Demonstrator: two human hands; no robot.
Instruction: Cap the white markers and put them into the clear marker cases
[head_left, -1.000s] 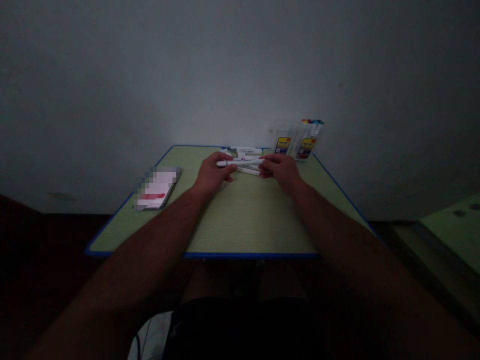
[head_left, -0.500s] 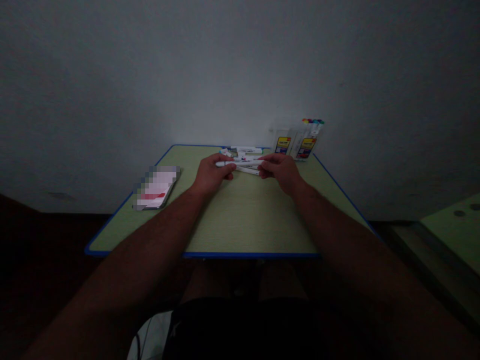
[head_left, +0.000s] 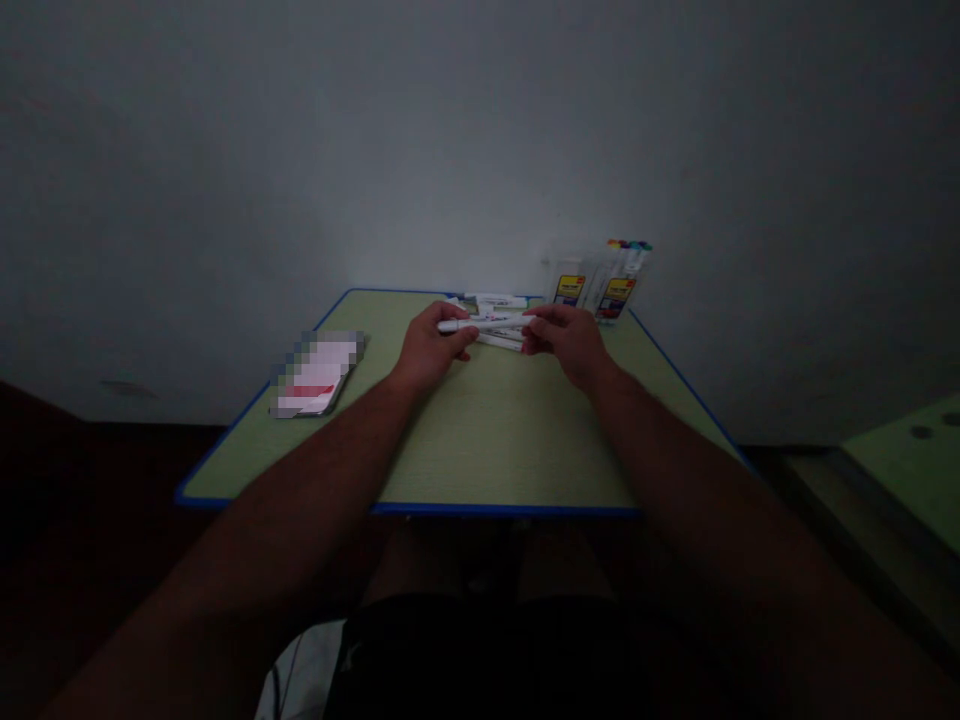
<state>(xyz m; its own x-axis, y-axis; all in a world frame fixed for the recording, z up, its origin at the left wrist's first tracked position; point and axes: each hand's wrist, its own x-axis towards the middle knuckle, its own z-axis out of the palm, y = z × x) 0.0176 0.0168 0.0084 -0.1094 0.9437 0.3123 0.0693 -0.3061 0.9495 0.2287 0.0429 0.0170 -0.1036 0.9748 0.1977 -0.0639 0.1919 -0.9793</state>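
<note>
Between my two hands a white marker (head_left: pixel 495 323) is held level above the table. My left hand (head_left: pixel 433 345) is closed around its left end, thumb along the near side. On its right end my right hand (head_left: pixel 566 338) has thumb and fingers pinched together. Behind and below the held marker, several white markers (head_left: pixel 496 301) lie loosely on the table, partly hidden by my fingers. One of them, a lower white marker (head_left: pixel 501 342), lies slanted just under the held one.
Two clear plastic marker cases with yellow labels stand at the back right; the right case (head_left: pixel 619 290) holds coloured-cap markers, and the left case (head_left: pixel 570 283) shows none. A blurred-out phone-like object (head_left: pixel 321 375) lies on the left of the blue-edged table (head_left: pixel 510 440). A wall (head_left: pixel 480 150) rises behind.
The whole view has shifted slightly. Both hands still grip the marker, and the dark band near its left end no longer shows clearly.
</note>
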